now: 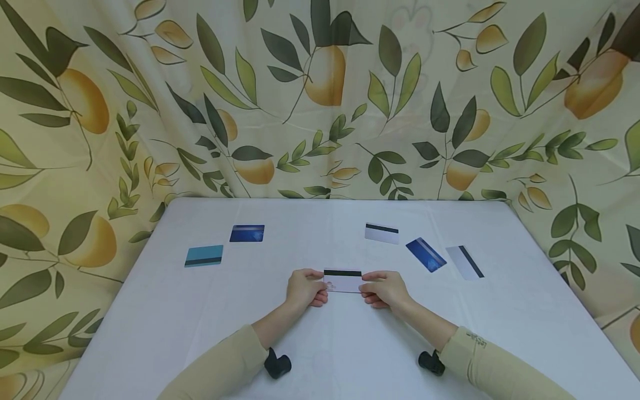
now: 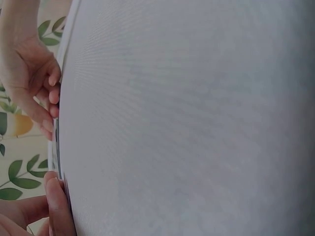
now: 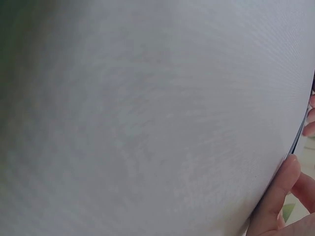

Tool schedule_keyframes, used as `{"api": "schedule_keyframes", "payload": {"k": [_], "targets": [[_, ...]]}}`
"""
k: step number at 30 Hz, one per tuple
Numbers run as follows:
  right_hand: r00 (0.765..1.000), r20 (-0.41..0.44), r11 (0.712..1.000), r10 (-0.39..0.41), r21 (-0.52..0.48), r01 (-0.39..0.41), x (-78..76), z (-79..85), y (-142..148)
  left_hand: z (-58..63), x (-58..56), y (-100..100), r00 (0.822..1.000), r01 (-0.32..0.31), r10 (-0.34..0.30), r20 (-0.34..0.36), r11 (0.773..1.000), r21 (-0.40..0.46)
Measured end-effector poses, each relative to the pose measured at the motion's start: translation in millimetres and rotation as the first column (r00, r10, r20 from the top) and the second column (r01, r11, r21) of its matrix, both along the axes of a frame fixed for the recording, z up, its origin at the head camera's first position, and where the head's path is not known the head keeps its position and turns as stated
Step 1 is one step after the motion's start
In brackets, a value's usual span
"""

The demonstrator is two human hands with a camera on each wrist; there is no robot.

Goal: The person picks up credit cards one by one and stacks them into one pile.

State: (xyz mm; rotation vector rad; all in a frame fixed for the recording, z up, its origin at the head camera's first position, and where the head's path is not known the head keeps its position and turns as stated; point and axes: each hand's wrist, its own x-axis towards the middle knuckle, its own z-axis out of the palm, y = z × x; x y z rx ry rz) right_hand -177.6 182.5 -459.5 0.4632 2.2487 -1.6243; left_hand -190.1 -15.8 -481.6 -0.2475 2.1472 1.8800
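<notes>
Between both hands, in the head view, is a white magnetic-stripe card (image 1: 343,282) with a black band along its far edge and a small pinkish mark at lower left. The left hand (image 1: 304,289) pinches its left end between thumb and fingers. At the opposite end, the right hand (image 1: 387,289) pinches the card the same way. In the left wrist view the card (image 2: 57,147) shows edge-on, low over the tabletop, between the left fingers (image 2: 58,206) and the other hand. The right wrist view catches the right thumb (image 3: 283,184) against the card's thin edge.
To the left lie a teal card (image 1: 204,254) and a blue card (image 1: 247,233). On the right are a white striped card (image 1: 381,235), a tilted blue card (image 1: 426,255) and another white card (image 1: 465,262). A patterned curtain (image 1: 320,139) hangs behind the white table (image 1: 165,333).
</notes>
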Motion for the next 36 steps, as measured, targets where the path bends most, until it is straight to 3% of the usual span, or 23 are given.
{"api": "schedule_keyframes", "payload": {"k": [23,36], "targets": [[1.0,-0.01,1.0,-0.008,0.011,0.008,-0.4,-2.3,-1.1,-0.7,1.1,-0.7,1.0,-0.002,0.002,0.002,1.0,-0.014],[1.0,-0.018,1.0,0.009,-0.012,-0.009,0.6,0.3,0.4,-1.4,0.3,-1.8,1.0,-0.018,0.017,0.015,1.0,0.019]]}}
